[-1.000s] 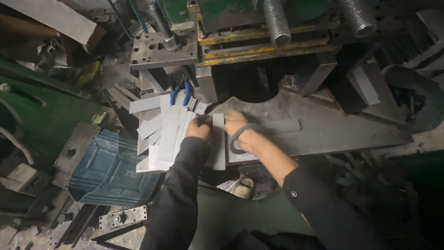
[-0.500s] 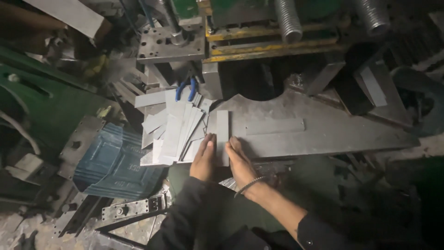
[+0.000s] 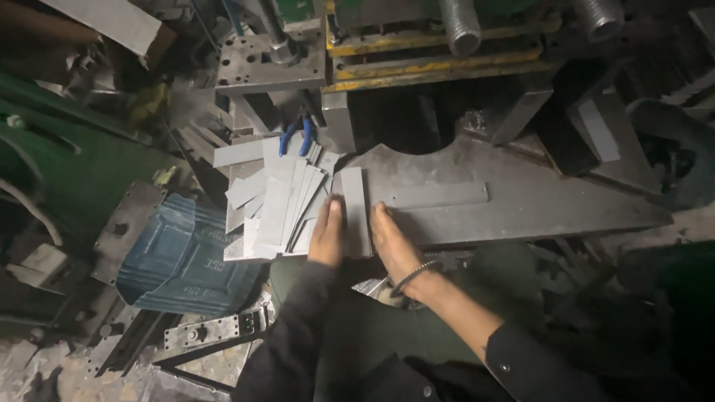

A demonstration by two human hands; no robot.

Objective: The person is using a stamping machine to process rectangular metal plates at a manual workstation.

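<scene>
A grey metal strip [image 3: 355,211] is squared up on the press table [image 3: 521,208], flanked by the left hand [image 3: 328,234] at nine o'clock and the right hand [image 3: 391,242] at three, both flat and open, nothing gripped. A firm pinch is likely needed next.

Both hands now lie flat on either side of an upright metal strip [image 3: 354,212], the left hand [image 3: 328,234] and right hand [image 3: 391,242] having drawn back from the stack.
</scene>
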